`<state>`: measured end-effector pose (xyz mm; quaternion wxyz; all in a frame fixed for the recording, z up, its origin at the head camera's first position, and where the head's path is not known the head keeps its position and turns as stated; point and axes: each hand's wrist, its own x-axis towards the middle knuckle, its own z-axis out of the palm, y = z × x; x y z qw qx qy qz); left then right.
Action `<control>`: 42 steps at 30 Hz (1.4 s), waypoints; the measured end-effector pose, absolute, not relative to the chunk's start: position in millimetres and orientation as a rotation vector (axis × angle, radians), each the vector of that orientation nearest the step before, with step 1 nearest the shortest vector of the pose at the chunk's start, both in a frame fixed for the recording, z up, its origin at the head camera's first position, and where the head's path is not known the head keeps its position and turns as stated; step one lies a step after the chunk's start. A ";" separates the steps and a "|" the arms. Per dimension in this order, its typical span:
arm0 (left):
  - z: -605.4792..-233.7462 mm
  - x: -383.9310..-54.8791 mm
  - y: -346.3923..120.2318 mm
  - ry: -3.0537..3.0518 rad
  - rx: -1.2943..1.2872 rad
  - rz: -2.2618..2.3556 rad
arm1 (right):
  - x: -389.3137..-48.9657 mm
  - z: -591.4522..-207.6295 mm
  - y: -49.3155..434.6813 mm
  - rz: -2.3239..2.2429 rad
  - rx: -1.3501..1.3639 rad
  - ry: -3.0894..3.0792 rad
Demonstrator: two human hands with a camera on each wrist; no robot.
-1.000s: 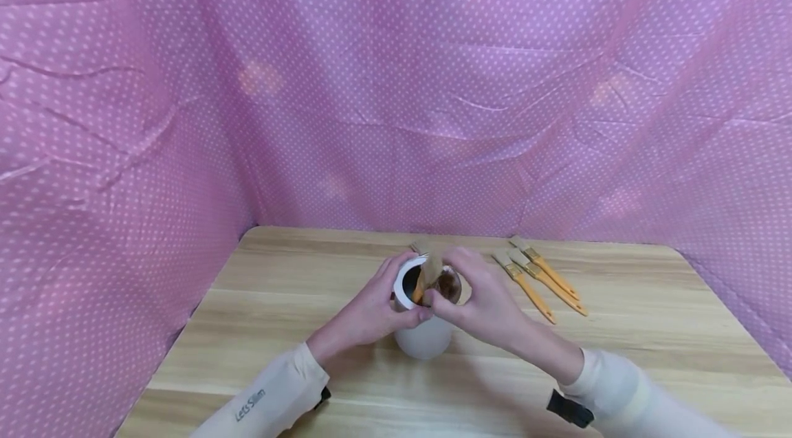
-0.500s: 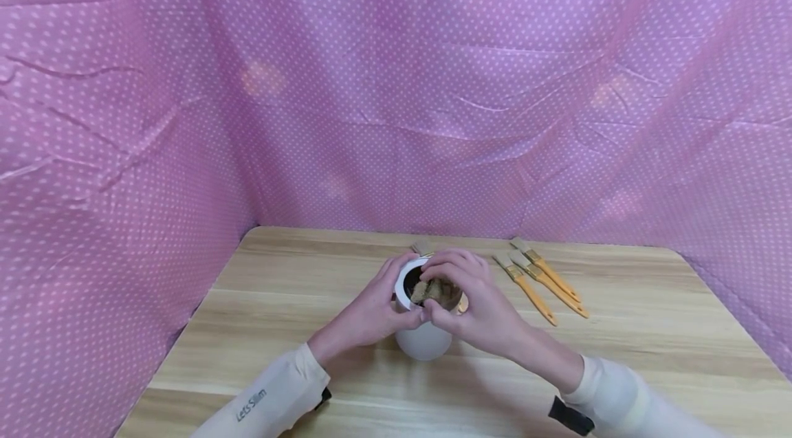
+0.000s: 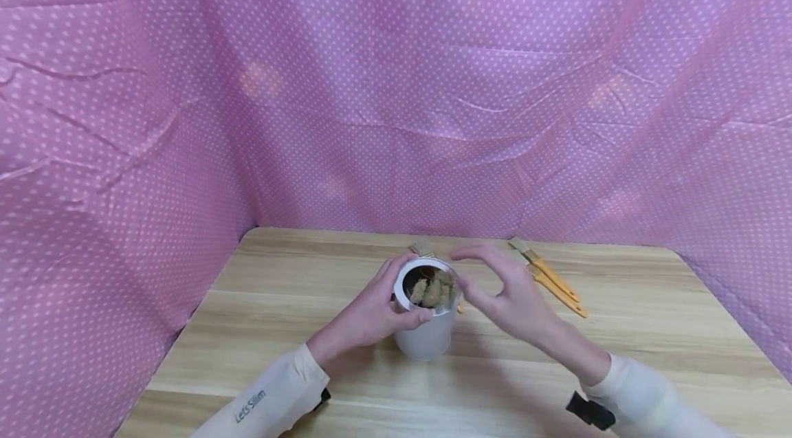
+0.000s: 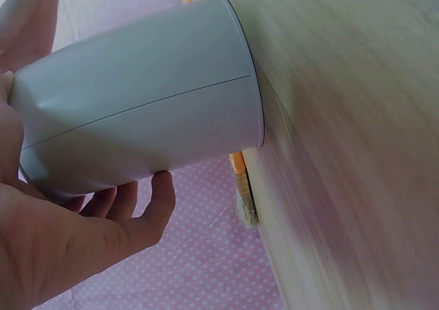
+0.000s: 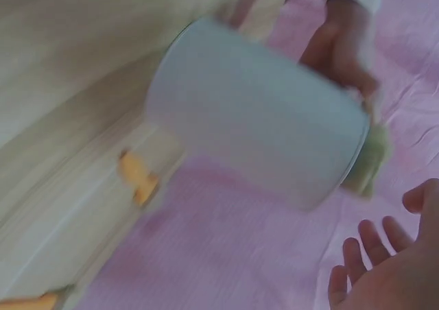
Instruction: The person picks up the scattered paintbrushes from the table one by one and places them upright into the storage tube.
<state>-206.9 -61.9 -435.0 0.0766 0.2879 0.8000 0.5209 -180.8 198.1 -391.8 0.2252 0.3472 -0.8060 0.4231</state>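
A pale grey cylindrical container stands upright on the table, its white rim facing up. My left hand grips it near the top, fingers round the far side and thumb at the near rim. Inside, tan paintbrush bristles point upward; the handles are hidden in the dark interior. In the right wrist view the bristles jut past the rim. Just right of the container, my right hand hovers with nothing in it, fingers spread and relaxed.
Orange-handled paintbrushes lie at the right, partly behind my right hand. Another paintbrush lies behind the container, mostly hidden. Pink dotted cloth encloses the wooden table at the back and sides.
My right hand has lowered a paintbrush handle-first into the container, let it go and drawn back to the right. The left hand and container stay in place.
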 end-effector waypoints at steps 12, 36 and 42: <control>-436.2 -207.9 -62.2 2.389 0.860 1.574 | -206.1 -416.6 256.6 1.141 0.802 -2.215; -436.4 -208.3 -61.8 2.450 0.871 1.547 | -299.8 -455.7 190.2 1.026 0.693 -2.645; -436.5 -208.4 -60.9 2.441 0.864 1.553 | -314.7 -461.6 169.6 0.886 0.712 -2.835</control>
